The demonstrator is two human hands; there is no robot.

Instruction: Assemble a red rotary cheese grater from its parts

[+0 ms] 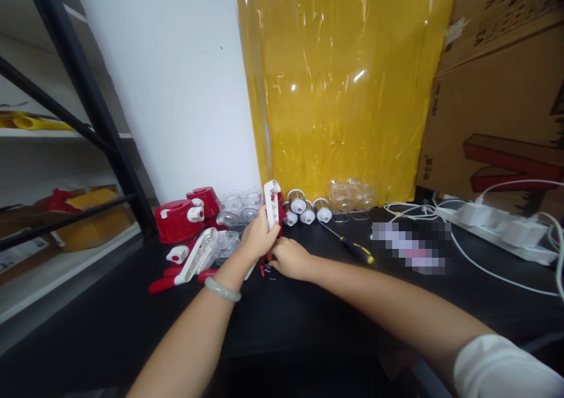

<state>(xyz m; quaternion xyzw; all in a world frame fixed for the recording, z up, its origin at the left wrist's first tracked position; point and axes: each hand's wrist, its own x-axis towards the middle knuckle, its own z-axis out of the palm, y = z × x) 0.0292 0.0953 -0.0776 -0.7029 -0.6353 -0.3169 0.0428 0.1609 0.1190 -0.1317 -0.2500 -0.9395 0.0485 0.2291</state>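
Note:
My left hand [259, 235] is closed around a white plastic crank arm [271, 205], held upright with its hollow side showing. Close beside it, my right hand [289, 259] is low over the black table, its fingers curled together and partly hidden; what they hold, if anything, I cannot make out. Small screws [268, 270] and a little red piece [262, 270] lie just left of those fingers. Behind the crank arm, part of a red piece [280, 221] shows. Another white crank arm [198, 257] with a red grip [162, 284] lies to the left.
Red housings [178, 222] and clear plastic parts [238, 207] stand at the back left. Several metal-and-white drums [297, 201] sit behind my hands. A screwdriver [356, 249] lies to the right, before a white power strip [497, 233] with cables. Cardboard boxes [493, 104] rise at the right.

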